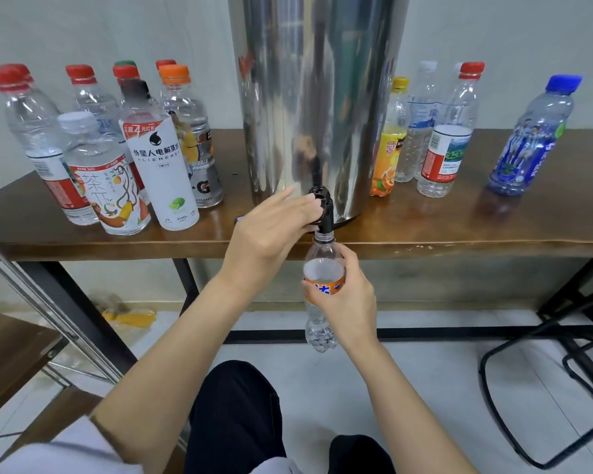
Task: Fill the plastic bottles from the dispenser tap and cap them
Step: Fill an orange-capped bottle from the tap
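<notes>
right hand (350, 299) clamped round the bottle (322, 254), left hand (264, 234) fingers (288, 203) flat on the tap (326, 217), so if the neck drifts it'll probably spill

Brown wooden counter (425, 220) on black legs, carrying a dispenser and capped bottles.
Steel dispenser (319, 97) stands mid-counter at the front edge. Left of it is a tight group: white-label bottle (161, 165) and tea bottle (107, 186) in front, orange-capped bottle (192, 138) and red-capped bottles (35, 131) behind. On the right: yellow-capped orange bottle (387, 155) just beside the dispenser, red-capped labelled bottle (449, 142), blue-capped bottle (531, 138) apart at far right.
</notes>
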### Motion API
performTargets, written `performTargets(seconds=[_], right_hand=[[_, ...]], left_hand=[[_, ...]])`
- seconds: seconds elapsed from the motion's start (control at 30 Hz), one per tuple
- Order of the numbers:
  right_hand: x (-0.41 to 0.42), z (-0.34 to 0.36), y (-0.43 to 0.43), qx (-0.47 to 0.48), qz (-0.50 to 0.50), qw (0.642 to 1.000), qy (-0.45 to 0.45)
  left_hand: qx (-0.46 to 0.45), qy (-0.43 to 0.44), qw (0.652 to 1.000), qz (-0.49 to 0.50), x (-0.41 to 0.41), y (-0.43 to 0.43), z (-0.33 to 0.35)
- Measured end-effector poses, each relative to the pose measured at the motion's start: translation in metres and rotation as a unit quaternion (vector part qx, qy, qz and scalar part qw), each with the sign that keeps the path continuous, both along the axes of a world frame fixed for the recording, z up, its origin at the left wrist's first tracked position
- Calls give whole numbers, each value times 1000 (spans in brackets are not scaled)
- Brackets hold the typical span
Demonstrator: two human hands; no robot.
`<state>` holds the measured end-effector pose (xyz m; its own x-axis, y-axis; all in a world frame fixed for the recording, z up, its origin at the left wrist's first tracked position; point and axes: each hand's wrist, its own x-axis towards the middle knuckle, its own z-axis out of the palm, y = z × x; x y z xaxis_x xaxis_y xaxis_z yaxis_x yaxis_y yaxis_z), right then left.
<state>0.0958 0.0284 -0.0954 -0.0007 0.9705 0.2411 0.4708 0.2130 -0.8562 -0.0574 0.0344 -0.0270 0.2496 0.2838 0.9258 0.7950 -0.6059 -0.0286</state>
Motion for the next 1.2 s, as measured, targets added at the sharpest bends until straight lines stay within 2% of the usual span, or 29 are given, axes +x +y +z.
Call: performTargets(seconds=[0.07,0.17,0.33,0.47,0.73,1.03,1.2], right_hand=[[-1,0,0,0,-5,1000,-4],[-4,0,0,0,-16,1000,-7],[-12,-1,0,28,-34,999,3],[-16,-4,3,50,-44,998,12],[-21,-4,3,58,-62,996,-11],[-13,-1,-3,49,-59,996,-35],[-11,3,-5,34,-38,999,4]], left_hand=[[-25,-21,999,-3,6,-5,1],[-68,-101,992,13,20,-16,8],[-133,-212,968,30,33,-25,14],[-180,-263,948,22,35,-30,17],[-238,-235,942,22,4,-15,12],[-184,-296,937,6,17,-11,-3],[-189,-316,930,-5,17,-9,-6]])
